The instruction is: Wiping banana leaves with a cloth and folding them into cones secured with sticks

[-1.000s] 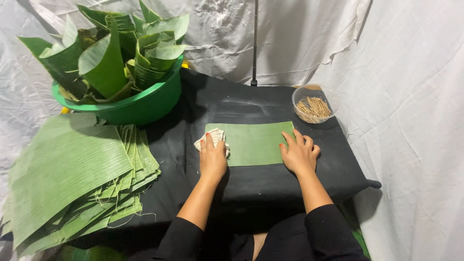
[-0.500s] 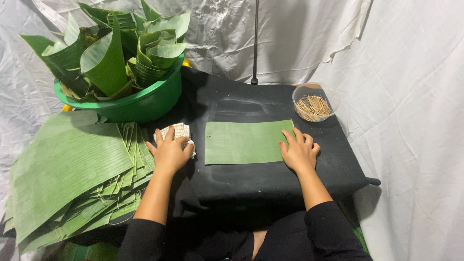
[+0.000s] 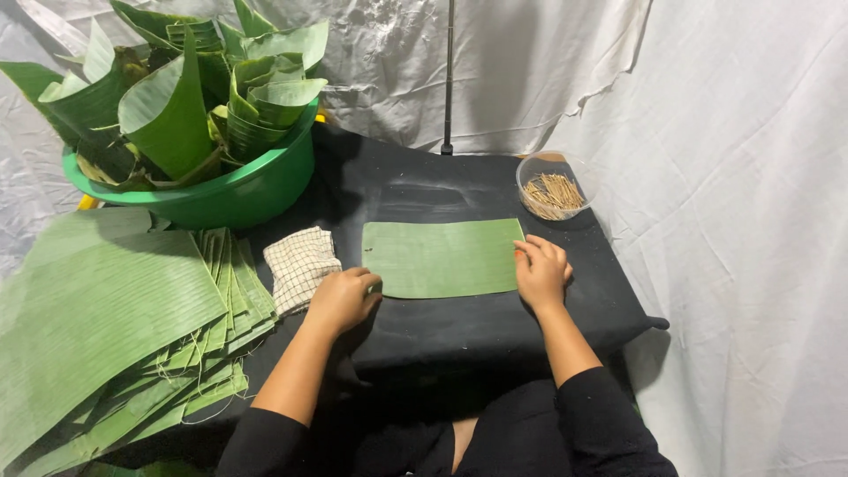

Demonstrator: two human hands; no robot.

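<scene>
Left hand (image 3: pixel 343 299) has left the checked cloth (image 3: pixel 300 265), both hands now pinching the wiped banana leaf piece (image 3: pixel 440 257) edges, right hand (image 3: pixel 541 272) too; folding not begun.

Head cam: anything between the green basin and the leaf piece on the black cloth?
Only bare black cloth lies between the green basin and the leaf piece, seen in the head view.

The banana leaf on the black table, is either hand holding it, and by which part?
Both hands touch the leaf piece: left hand at its near left corner, right hand at its right edge. Whether either actually grips it cannot be told.
</scene>
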